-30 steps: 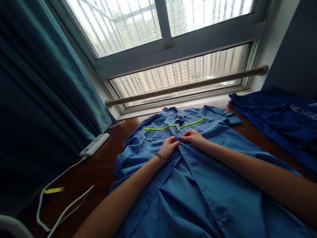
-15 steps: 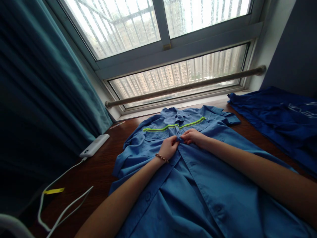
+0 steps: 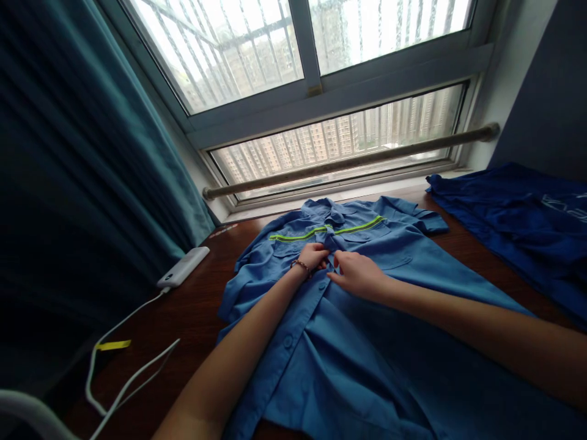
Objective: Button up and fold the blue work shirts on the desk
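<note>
A light blue work shirt (image 3: 367, 342) with a neon yellow-green chest stripe (image 3: 293, 236) lies front-up on a dark wooden table (image 3: 183, 311). My left hand (image 3: 313, 256), with a beaded bracelet at the wrist, pinches the left edge of the button placket just below the stripe. My right hand (image 3: 355, 273) pinches the right placket edge beside it, fingers curled on the cloth. Both hands meet at the shirt's centre front. Buttons show along the open placket nearer to me.
A white power bank (image 3: 183, 267) with a white cable (image 3: 123, 354) and a yellow tag (image 3: 112, 345) lies at the left. A darker blue garment (image 3: 513, 226) lies at the right. A teal curtain (image 3: 92, 159) hangs left; a window with a rail is behind.
My right hand has slid a little nearer and down along the placket. My left hand has shifted slightly up toward the stripe. The view has shifted a bit.
</note>
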`<control>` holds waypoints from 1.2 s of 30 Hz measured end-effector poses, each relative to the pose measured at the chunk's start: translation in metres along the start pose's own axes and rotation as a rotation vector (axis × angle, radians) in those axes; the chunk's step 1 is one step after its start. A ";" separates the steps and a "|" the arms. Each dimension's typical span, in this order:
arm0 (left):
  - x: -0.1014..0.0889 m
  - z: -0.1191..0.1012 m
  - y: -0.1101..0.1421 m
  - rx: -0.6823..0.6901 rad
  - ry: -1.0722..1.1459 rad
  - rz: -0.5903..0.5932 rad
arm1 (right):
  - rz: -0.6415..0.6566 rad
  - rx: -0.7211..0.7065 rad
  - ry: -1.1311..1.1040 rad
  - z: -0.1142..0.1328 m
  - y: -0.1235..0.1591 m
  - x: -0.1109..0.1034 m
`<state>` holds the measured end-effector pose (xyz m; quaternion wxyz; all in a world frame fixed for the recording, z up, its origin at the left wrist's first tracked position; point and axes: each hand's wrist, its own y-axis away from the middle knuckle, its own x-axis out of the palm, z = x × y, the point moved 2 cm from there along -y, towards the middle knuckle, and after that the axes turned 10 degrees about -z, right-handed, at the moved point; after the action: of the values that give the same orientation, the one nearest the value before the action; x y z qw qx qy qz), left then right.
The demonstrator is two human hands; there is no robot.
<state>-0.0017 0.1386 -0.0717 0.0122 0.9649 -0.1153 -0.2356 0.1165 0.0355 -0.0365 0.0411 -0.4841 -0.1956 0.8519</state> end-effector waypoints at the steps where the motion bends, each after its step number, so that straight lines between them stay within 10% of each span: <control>1: 0.001 -0.001 -0.006 0.000 -0.024 -0.020 | 0.025 -0.008 0.081 0.004 0.006 0.000; 10: 0.000 -0.006 -0.039 0.070 -0.236 -0.135 | -0.040 0.092 0.131 -0.039 0.007 0.005; 20: -0.034 -0.009 0.055 0.477 -0.464 0.017 | -0.125 0.053 0.072 -0.042 0.012 0.007; 26: -0.030 -0.007 0.063 0.535 -0.511 0.070 | -0.146 0.087 0.039 -0.045 0.008 0.007; 32: -0.018 -0.024 0.046 0.483 -0.466 0.135 | -0.088 0.387 -0.481 -0.063 -0.006 0.006; 36: -0.013 -0.046 0.036 0.169 -0.239 0.296 | -0.018 0.673 -0.985 -0.071 -0.010 0.002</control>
<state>0.0003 0.1055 -0.0223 -0.0481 0.9003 -0.2756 -0.3335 0.1739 0.0663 -0.0662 0.1039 0.0091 0.0852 0.9909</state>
